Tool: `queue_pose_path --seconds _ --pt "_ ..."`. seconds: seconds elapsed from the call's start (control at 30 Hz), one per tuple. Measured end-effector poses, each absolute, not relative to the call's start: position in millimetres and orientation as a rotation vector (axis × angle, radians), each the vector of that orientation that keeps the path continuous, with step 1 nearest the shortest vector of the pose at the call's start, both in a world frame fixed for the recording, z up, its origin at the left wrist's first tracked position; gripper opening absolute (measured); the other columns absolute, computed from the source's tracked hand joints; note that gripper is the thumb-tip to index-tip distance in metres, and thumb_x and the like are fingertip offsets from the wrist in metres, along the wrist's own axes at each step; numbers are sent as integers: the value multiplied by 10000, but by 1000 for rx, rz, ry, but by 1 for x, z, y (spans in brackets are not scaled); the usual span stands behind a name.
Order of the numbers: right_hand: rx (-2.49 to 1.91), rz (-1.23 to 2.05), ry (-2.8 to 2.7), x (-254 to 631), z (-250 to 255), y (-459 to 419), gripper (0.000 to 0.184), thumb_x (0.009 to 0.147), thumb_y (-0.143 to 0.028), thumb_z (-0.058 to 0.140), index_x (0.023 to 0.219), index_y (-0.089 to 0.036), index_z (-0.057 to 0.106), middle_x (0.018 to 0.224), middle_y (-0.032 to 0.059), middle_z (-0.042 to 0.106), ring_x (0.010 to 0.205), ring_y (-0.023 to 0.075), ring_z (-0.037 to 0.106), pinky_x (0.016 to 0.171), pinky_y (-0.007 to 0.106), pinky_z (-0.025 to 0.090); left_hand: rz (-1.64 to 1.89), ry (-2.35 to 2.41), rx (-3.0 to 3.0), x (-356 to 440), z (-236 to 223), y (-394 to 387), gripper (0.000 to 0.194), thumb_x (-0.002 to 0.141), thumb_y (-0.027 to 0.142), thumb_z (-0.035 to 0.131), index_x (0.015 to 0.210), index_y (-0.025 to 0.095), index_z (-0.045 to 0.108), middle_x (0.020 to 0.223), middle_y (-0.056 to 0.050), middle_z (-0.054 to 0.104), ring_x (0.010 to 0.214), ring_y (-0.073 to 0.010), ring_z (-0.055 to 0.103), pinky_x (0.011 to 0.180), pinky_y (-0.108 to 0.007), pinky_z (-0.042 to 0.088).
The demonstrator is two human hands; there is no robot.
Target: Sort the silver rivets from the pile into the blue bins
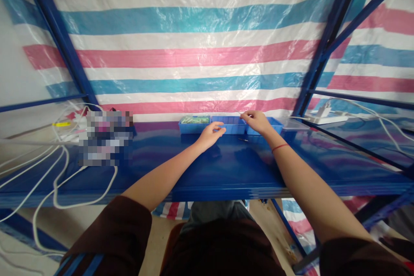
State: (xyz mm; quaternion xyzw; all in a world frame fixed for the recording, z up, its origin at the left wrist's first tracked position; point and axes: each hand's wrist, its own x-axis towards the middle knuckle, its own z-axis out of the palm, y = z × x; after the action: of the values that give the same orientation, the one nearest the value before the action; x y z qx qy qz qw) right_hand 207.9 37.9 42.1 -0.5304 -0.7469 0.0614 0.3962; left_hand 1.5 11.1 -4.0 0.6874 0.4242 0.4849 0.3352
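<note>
My left hand (211, 136) hovers by the front of the middle blue box (237, 129), its thumb and fingers loosely curved with a gap between them and nothing visible inside. My right hand (257, 121) is raised above the join of the middle and right blue boxes (274, 127). Its thumb and fingertips are pinched together on a small, thin, pale thing (240, 114), too small to name. Small green items fill the left blue box (194, 128). A thin, dark, pointed piece (243, 140) lies on the blue table in front of the boxes.
White cables (66, 168) loop over the left of the blue table (200, 172), beside a pixelated patch. A clear plastic lid or tray (294, 124) lies right of the boxes. A white power strip (328, 116) stands farther right. Blue posts (318, 47) frame a striped sheet.
</note>
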Motion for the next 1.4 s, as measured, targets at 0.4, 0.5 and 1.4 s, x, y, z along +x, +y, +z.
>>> queue_pose_path --seconds 0.4,0.5,1.4 --pt "-1635 -82 -2054 234 41 41 255 754 -338 538 758 -151 711 772 97 698 731 217 626 655 285 442 802 1021 2616 -4 -2 0 162 782 241 547 835 179 687 852 -49 665 804 -163 594 808 -272 449" --pt "-1548 257 -2338 223 45 33 172 674 -344 638 696 -190 711 686 35 690 607 166 602 569 251 441 755 990 2688 -5 0 -2 177 794 236 532 843 179 692 855 -56 655 801 -164 588 799 -268 442" --pt "-993 962 -2103 175 36 14 143 746 -291 615 782 -155 588 745 17 630 643 92 585 598 211 511 1031 1082 2233 -3 -3 2 325 829 422 488 791 140 646 659 -1 617 607 -121 552 602 -229 408"
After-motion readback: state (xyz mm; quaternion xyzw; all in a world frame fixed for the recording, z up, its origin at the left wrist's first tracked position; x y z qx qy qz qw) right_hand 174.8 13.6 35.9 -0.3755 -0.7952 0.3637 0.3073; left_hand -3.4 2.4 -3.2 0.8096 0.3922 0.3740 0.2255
